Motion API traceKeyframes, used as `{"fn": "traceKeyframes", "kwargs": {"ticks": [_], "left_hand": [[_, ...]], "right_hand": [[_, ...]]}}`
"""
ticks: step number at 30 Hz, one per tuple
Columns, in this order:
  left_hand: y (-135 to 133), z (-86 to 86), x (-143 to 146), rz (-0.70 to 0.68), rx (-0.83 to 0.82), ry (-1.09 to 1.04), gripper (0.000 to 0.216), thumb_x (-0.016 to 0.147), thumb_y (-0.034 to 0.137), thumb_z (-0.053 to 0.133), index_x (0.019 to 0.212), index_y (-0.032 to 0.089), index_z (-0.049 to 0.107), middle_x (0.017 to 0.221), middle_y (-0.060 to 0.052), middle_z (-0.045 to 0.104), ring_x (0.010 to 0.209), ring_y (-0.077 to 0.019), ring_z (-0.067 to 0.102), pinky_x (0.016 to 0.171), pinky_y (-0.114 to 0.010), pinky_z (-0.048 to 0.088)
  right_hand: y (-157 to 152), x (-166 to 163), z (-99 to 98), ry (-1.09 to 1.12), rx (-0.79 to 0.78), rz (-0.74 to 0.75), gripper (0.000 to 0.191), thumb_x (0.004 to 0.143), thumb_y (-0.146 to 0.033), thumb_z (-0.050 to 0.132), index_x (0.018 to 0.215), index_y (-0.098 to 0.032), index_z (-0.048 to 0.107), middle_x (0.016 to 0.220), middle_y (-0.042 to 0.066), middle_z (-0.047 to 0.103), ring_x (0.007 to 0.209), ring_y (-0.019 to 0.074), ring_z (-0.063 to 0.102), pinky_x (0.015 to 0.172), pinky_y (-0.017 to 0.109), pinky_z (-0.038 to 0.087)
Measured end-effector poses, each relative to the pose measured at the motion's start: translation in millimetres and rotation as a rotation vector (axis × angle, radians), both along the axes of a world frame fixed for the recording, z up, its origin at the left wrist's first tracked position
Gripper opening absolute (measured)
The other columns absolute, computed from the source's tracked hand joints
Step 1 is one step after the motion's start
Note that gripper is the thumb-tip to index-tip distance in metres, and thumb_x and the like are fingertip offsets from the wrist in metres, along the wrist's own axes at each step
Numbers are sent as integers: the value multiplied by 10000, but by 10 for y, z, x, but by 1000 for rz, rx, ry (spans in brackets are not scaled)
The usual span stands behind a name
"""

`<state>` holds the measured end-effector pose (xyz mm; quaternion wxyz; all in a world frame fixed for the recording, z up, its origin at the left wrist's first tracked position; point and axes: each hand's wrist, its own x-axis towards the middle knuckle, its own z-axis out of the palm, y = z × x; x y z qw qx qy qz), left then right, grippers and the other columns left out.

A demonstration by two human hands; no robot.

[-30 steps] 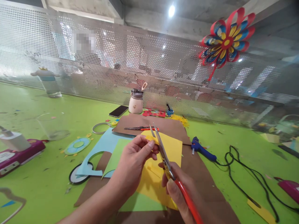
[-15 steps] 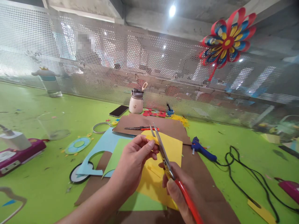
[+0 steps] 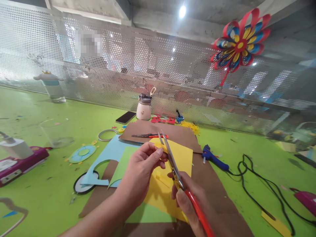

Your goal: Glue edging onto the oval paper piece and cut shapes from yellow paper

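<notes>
Between thumb and fingers, my left hand [image 3: 145, 164] pinches a small yellow paper piece [image 3: 158, 144]. My right hand [image 3: 189, 197] is closed round the red handles of a pair of scissors [image 3: 174, 166]. The blades point up and away, slightly parted, right beside the paper piece. Under both hands lies a yellow sheet [image 3: 181, 154] with a small yellow scrap on it. Green paper [image 3: 125, 161] and a light blue sheet [image 3: 108, 148] with a round cut-out lie to the left, on brown cardboard [image 3: 212, 191].
Across the cardboard's far part lies another pair of scissors [image 3: 148, 135]. A blue glue gun [image 3: 214, 159] with a black cord rests at right. Behind stand a white bottle [image 3: 144, 108] and a phone [image 3: 125, 117]. A purple power strip [image 3: 27, 163] and clear cup [image 3: 56, 133] are at left.
Almost nothing differs. My left hand and the yellow paper piece have shifted very slightly left; the scissors stay about where they were.
</notes>
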<state>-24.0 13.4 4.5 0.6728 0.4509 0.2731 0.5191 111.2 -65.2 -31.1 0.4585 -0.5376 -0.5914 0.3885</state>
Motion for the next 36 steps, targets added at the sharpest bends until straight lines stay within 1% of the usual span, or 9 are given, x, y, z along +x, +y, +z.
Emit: {"fn": "traceKeyframes", "kwargs": {"ticks": [12, 23, 29, 36], "left_hand": [[26, -28, -6, 3, 25, 32, 152, 808, 258, 648, 725, 160, 565, 726, -20, 634, 634, -115, 527, 642, -261, 430], [22, -12, -10, 21, 14, 40, 162, 804, 267, 653, 724, 163, 557, 722, -18, 637, 634, -117, 531, 627, -257, 427], [17, -2, -18, 20, 17, 49, 160, 805, 262, 648, 716, 163, 559, 717, -16, 634, 627, -113, 520, 623, -253, 424], [14, 9, -15, 40, 8, 46, 150, 795, 244, 656, 710, 163, 562, 717, -17, 630, 643, -114, 522, 618, -245, 421]], "right_hand": [[-9, -2, 13, -9, -15, -6, 596, 795, -740, 397, 1035, -209, 523, 667, -20, 464, 517, 109, 366, 471, 246, 278], [-1, -1, -7, -27, 15, -11, 610, 799, -739, 389, 1018, -187, 528, 639, -29, 457, 494, 104, 356, 467, 249, 279], [-1, -7, -11, 3, 2, -4, 590, 801, -727, 402, 1015, -192, 529, 637, -27, 444, 490, 104, 343, 455, 247, 258], [-18, 4, 18, -11, -24, -12, 600, 793, -733, 411, 1016, -190, 535, 648, -23, 458, 496, 104, 363, 474, 247, 282]]}}
